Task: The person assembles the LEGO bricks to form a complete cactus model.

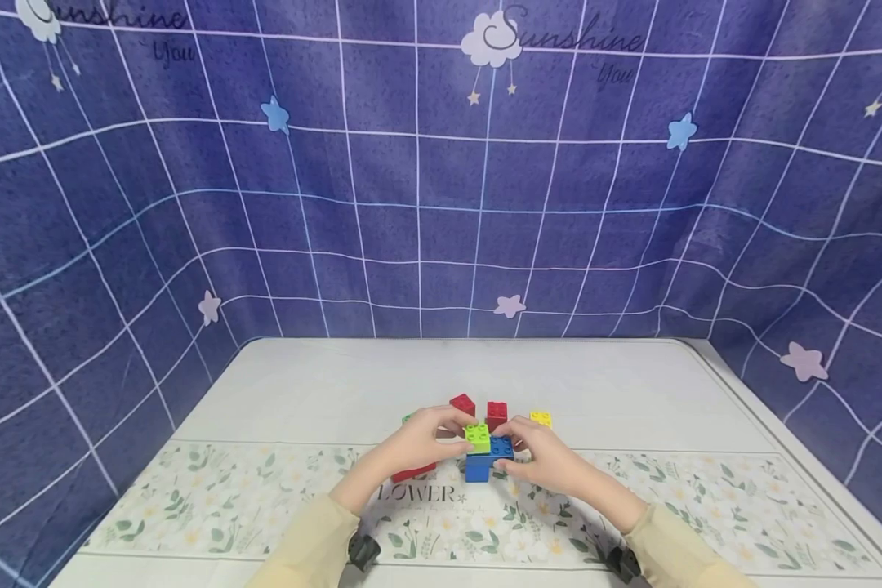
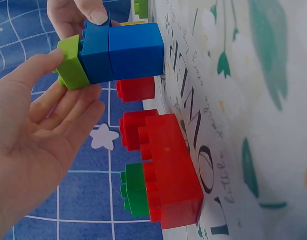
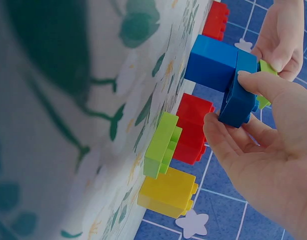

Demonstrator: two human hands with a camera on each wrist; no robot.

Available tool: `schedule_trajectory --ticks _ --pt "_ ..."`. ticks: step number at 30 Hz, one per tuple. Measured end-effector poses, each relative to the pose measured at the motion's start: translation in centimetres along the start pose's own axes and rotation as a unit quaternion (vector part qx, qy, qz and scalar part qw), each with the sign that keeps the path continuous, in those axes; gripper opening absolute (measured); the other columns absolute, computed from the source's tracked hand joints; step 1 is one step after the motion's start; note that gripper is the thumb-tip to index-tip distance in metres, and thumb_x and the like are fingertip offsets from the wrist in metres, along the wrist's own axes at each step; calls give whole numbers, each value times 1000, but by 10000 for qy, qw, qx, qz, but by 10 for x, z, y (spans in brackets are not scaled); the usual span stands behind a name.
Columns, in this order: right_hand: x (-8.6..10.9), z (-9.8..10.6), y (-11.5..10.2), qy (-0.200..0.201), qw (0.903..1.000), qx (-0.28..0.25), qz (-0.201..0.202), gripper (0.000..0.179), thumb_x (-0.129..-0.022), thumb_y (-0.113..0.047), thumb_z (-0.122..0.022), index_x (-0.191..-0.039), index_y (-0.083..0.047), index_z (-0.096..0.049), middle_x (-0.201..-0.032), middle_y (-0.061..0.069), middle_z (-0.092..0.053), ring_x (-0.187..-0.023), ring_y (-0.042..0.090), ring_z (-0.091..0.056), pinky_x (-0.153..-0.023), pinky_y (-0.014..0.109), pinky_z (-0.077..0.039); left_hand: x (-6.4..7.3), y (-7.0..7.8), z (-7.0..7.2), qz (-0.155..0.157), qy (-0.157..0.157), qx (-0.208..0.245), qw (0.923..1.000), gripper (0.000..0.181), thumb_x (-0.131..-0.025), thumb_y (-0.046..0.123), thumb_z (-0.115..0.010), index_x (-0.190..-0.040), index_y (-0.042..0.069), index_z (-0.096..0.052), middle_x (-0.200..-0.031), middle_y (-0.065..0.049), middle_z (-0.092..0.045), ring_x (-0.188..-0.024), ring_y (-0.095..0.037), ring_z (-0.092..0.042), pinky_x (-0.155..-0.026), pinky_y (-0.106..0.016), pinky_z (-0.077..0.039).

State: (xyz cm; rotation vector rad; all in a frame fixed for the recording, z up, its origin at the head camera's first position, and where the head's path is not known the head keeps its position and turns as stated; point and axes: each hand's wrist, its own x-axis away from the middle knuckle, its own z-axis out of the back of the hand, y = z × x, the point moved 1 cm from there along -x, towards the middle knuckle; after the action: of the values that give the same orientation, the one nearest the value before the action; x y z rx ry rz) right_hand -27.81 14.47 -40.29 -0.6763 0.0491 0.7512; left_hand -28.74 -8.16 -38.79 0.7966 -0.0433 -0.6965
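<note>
A small stack stands between the two hands, with a lime green brick [image 1: 477, 438] on top, a dark blue brick [image 1: 501, 447] in the middle and a bright blue brick [image 1: 477, 469] at the bottom on the table. My left hand [image 1: 428, 437] pinches the lime brick between thumb and fingers. From the other side, my right hand [image 1: 547, 460] grips the overhanging end of the dark blue brick, thumb on the near face and fingers behind. In the right wrist view, the lime brick's far part is hidden by the dark blue brick [image 3: 238, 95].
Near the left hand lie a long red brick [image 2: 173, 170], a green brick [image 2: 137, 190] and a red brick [image 2: 139, 127]. Close by the right hand are another red brick [image 3: 193, 127], a second lime brick [image 3: 161, 145] and a yellow brick [image 3: 166, 192]. A blue curtain [image 1: 448, 229] hangs behind the table.
</note>
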Motion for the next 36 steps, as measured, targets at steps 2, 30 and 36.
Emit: schedule_trajectory --ticks 2,30,36 --pt "0 0 0 -6 10000 6 -3 35 -87 -22 -68 -116 -5 -57 -103 1 -59 -88 12 -57 -80 31 -55 0 -1 0 -13 -12 46 10000 36 -87 24 -68 -119 10 -62 -111 -1 -64 -97 -17 -63 -90 -31 -52" --pt "0 -1 1 11 10000 15 21 35 -87 -23 -67 -116 -5 -57 -104 1 -59 -88 12 -57 -80 29 -54 -7 5 -4 167 80 42 9998 34 -83 31 -71 -111 13 -64 -106 1 -64 -93 -15 -61 -84 -30 -55" --pt "0 -1 1 0 10000 22 33 35 -87 -22 -68 -115 -5 -57 -103 1 -59 -89 12 -58 -80 28 -54 -8 6 -3 88 26 -46 9999 32 -83 30 -71 -109 13 -64 -103 2 -64 -89 -12 -61 -83 -26 -54"
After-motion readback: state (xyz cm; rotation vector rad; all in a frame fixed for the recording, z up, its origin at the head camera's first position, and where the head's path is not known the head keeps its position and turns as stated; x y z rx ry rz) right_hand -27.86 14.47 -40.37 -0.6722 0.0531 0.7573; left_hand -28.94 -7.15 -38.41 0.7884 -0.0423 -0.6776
